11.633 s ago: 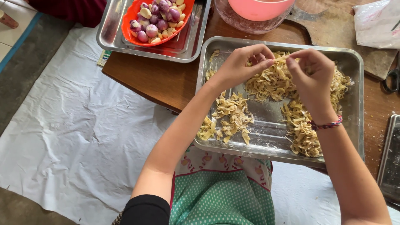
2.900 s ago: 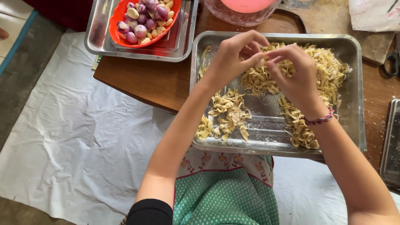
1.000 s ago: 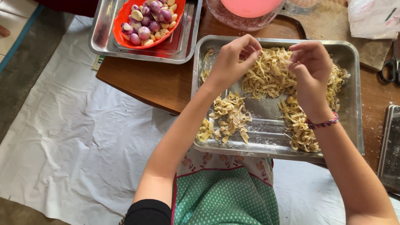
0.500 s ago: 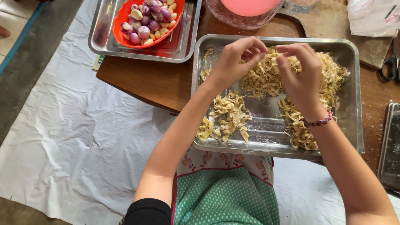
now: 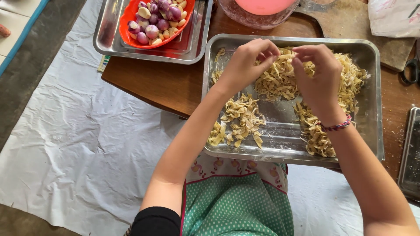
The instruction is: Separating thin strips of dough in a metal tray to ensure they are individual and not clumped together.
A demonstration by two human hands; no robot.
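Note:
A steel tray (image 5: 374,100) on a low wooden table (image 5: 157,83) holds pale yellow noodle strips (image 5: 280,81). A bigger tangle lies at the tray's far and right side, and a smaller loose pile (image 5: 240,120) lies near its left front. My left hand (image 5: 249,59) and my right hand (image 5: 317,72) hover together over the big tangle, fingertips pinching the same strip of noodles between them. A braided bracelet (image 5: 337,126) is on my right wrist.
A second steel tray (image 5: 109,41) at the far left carries a red bowl (image 5: 131,13) of shallots and garlic. A pink bowl (image 5: 262,6) in a glass dish, a wooden board (image 5: 350,22), scissors (image 5: 409,72) and another tray (image 5: 411,153) lie around. White sheeting (image 5: 74,144) covers the floor.
My hands have stayed over the big tangle. From apart a second ago, they have closed in until the fingertips meet on one strip.

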